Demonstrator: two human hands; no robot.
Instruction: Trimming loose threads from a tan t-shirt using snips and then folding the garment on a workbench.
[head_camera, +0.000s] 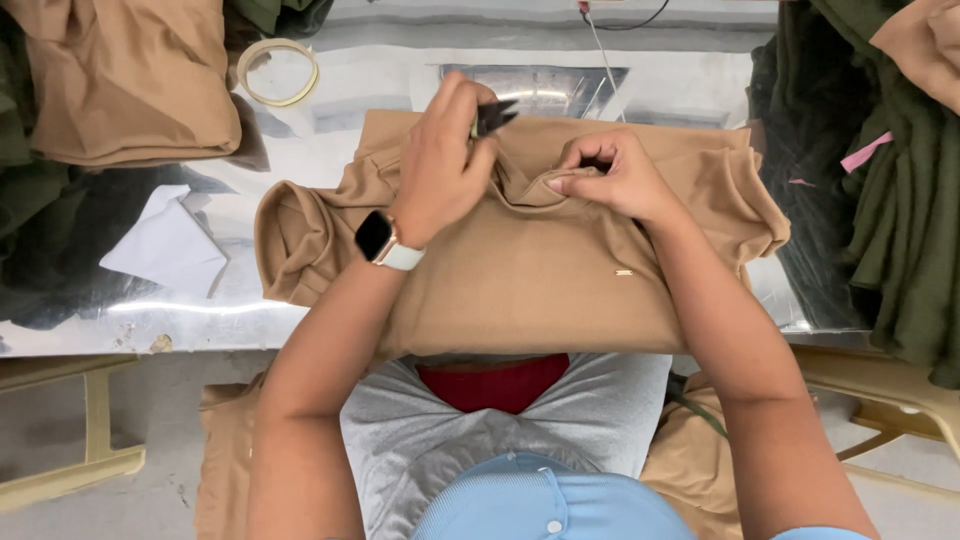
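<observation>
Hands meet over a folded tan garment (520, 270) at the desk's (200, 315) near edge: left hand (440, 165) closed around small dark snips (492, 117), right hand (610, 180) pinching a fold of the soft, light, limp-looking cloth.

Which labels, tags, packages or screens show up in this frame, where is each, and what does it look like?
Smartwatch screen: on the left wrist, a dark rounded rectangle on a white band, unlit.
Small metal tag: on the tan garment below the right hand, a tiny gold bar.
Pink tag: on the dark green fabric pile at right, a narrow strip.
White sheet: on the table at left, blank paper.
</observation>
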